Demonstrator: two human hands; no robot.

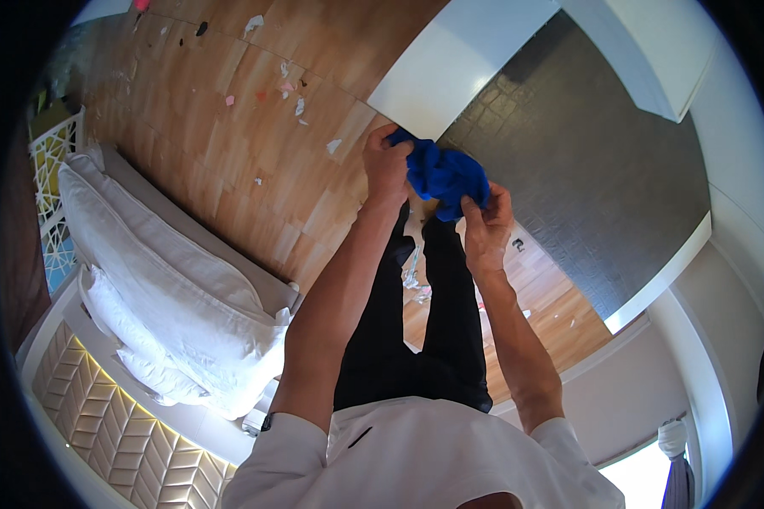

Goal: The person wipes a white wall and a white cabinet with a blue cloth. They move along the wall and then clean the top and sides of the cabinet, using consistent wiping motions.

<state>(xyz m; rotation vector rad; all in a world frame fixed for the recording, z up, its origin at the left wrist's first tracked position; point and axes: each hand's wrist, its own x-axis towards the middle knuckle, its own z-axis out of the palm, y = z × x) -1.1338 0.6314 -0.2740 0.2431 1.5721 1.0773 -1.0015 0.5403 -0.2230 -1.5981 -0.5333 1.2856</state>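
Observation:
A crumpled blue cloth hangs in front of me, stretched loosely between both hands. My left hand pinches its upper left corner between thumb and fingers. At its lower right edge, my right hand grips the fabric with the thumb on top. Behind the cloth is the near corner of a white cabinet or panel; whether the cloth touches it I cannot tell. My legs in black trousers stand apart below, on a wood-look floor.
Scraps of torn paper litter the floor, several of them ahead and some between my feet. To the left stands a bed with white bedding and a padded headboard. A dark grey textured surface with a white edge lies at right. Curtains hang lower right.

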